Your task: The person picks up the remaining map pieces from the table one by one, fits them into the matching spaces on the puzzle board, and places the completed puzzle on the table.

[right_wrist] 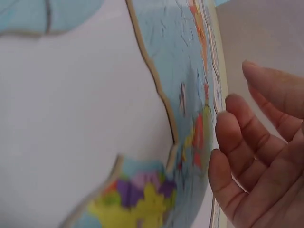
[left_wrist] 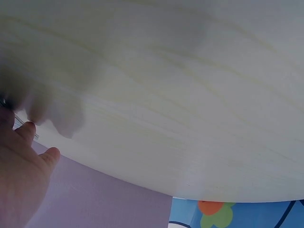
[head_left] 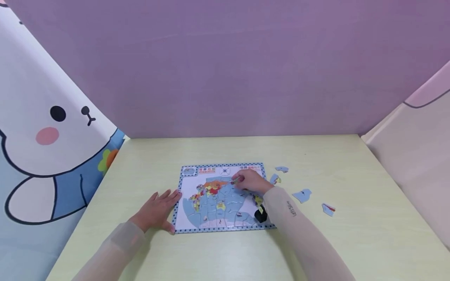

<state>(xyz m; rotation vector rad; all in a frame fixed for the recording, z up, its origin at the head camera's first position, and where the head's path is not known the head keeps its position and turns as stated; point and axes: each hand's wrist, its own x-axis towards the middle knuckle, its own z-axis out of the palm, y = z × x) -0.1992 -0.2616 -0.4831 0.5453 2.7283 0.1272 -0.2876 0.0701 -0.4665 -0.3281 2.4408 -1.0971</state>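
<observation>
In the head view a world map jigsaw puzzle (head_left: pixel 225 224) with a dotted border lies flat on the table. My left hand (head_left: pixel 159 208) rests spread at its left edge, fingertips on the border. Over the map's upper right part, my right hand (head_left: pixel 251 181) pinches a small green-and-red puzzle piece (head_left: pixel 237 180) between thumb and finger. In the right wrist view the curled right fingers (right_wrist: pixel 230 130) are close above the map; their pinch cannot be made out there. A white gap (right_wrist: pixel 85 109) shows beside the South America piece (right_wrist: pixel 142 199).
Right of the board lie several loose pieces, among them a blue one (head_left: pixel 303 195), a blue-and-red one (head_left: pixel 329 209) and a small one (head_left: pixel 282 169). A small black device (head_left: pixel 261 214) is at my right wrist. A purple cloth wall (head_left: pixel 225 78) stands behind the table.
</observation>
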